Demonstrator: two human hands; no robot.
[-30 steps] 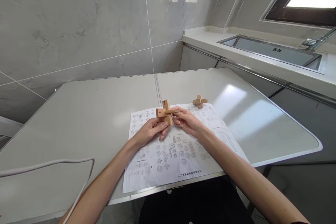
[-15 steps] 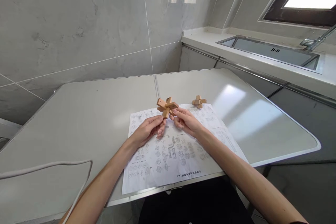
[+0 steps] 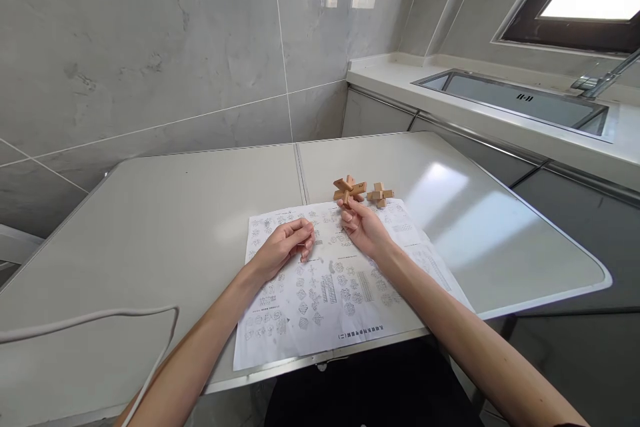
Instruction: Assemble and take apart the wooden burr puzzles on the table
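My right hand (image 3: 365, 228) pinches the near end of a wooden burr puzzle (image 3: 350, 189), an assembled star of interlocking brown sticks. It is held over the far edge of a printed instruction sheet (image 3: 295, 340). Just to its right, a second, paler wooden burr puzzle (image 3: 380, 194) rests at the sheet's far right edge. My left hand (image 3: 287, 245) is over the left part of the sheet, its fingers curled together with nothing visible in them. Small line diagrams and text cover the paper, partly hidden under both hands.
The white folding table (image 3: 150, 227) has a seam across its middle. A pale cable (image 3: 95, 315) crosses its left front and passes over my left forearm. At the right stands a counter with a sink (image 3: 520, 97) and a faucet (image 3: 593, 83). A grey tiled wall borders the far side.
My left hand has let go of the burr puzzle. My right hand has carried it right and slightly away, beside the second puzzle.
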